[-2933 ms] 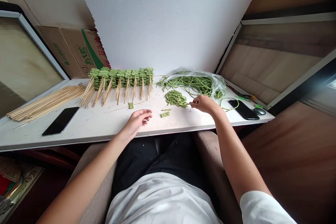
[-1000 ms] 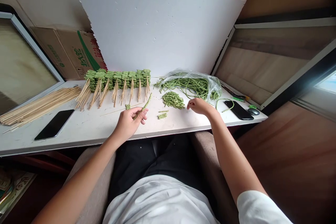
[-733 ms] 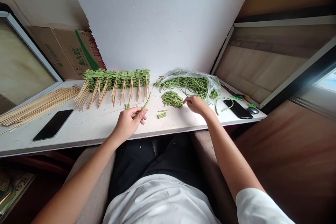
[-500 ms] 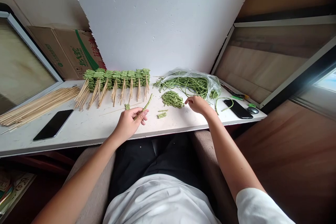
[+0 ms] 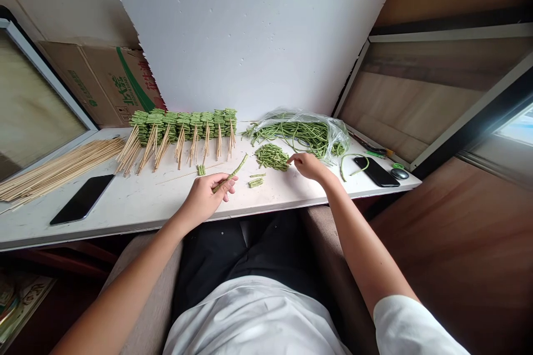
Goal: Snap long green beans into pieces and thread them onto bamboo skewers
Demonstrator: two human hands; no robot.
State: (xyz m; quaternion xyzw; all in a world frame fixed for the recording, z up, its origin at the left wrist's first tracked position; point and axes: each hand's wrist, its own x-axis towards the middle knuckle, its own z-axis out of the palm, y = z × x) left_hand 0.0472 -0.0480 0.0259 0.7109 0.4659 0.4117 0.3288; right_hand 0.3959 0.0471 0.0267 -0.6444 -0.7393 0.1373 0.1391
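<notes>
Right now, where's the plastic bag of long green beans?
In the head view, the plastic bag lies at the back of the white table, just beyond the right hand.

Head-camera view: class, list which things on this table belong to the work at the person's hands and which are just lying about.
Part of the work:
left hand holding a long green bean
right hand beside the cut bean pieces
beans threaded on skewers
bare wooden skewers
plastic bag of long beans

Just lying about:
black smartphone
second black smartphone
cardboard box
white foam board
</notes>
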